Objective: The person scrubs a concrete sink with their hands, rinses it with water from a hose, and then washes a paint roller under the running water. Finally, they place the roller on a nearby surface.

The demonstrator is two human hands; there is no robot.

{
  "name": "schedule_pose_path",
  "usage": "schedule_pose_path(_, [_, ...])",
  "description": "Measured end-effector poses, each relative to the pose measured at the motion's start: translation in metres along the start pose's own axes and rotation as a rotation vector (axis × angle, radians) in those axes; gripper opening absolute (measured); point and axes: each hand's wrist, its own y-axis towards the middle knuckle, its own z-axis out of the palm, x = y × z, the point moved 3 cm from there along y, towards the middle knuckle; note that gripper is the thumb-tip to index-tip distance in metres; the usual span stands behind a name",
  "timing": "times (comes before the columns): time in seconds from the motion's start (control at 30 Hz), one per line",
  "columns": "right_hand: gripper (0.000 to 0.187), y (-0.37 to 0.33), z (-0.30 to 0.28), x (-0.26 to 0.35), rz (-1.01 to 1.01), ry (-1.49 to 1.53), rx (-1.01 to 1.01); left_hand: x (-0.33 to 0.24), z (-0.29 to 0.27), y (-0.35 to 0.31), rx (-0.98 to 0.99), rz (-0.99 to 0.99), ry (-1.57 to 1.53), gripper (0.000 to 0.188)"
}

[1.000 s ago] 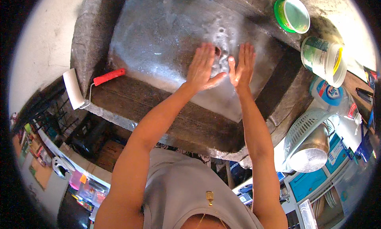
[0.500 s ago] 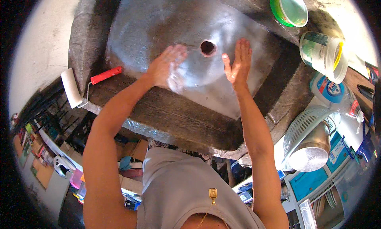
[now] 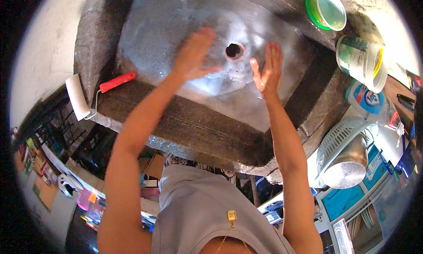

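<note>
Both hands are bare, over the wet floor of a deep grey concrete sink [image 3: 150, 47]. My left hand [image 3: 194, 53], smeared by motion, is left of the round drain hole [image 3: 234, 51]; its thumb stands apart from the fingers and it holds nothing. Just right of the hole, my right hand [image 3: 269, 71] has its fingers straight up and its thumb spread, with nothing in it. Whether either palm touches the basin I cannot tell. A thin stream of water [image 3: 183, 1] shows at the top, and water glistens below the left hand.
A paint roller [image 3: 116, 82] with a red handle lies on the left rim. Along the right stand a green-rimmed tub [image 3: 330, 9], a stack of plastic tubs [image 3: 359, 60], a clear bottle [image 3: 368, 100], and a plastic basket [image 3: 337, 141] holding a metal pot [image 3: 348, 168].
My left hand has swept up and to the right, closer to the drain hole, and the splash beneath it has spread. My right hand has hardly moved.
</note>
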Motion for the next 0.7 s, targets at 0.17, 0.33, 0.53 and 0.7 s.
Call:
schedule_pose_path(0.17, [0.064,0.003,0.0,0.002,-0.027,-0.006,-0.023,0.134,-0.073,-0.02,-0.181,-0.19,0.314,0.098])
schedule_pose_path(0.33, [0.068,0.006,0.0,0.005,0.033,-0.051,-0.018,0.138,-0.048,0.02,-0.178,-0.232,0.372,0.104])
schedule_pose_path(0.53, [0.074,0.007,0.003,-0.001,0.123,-0.052,-0.022,0.02,0.009,0.042,-0.063,0.036,-0.051,0.11])
schedule_pose_path(0.7, [0.071,0.022,-0.015,-0.02,0.195,0.043,-0.06,0.011,0.0,0.049,-0.011,0.192,-0.299,0.101])
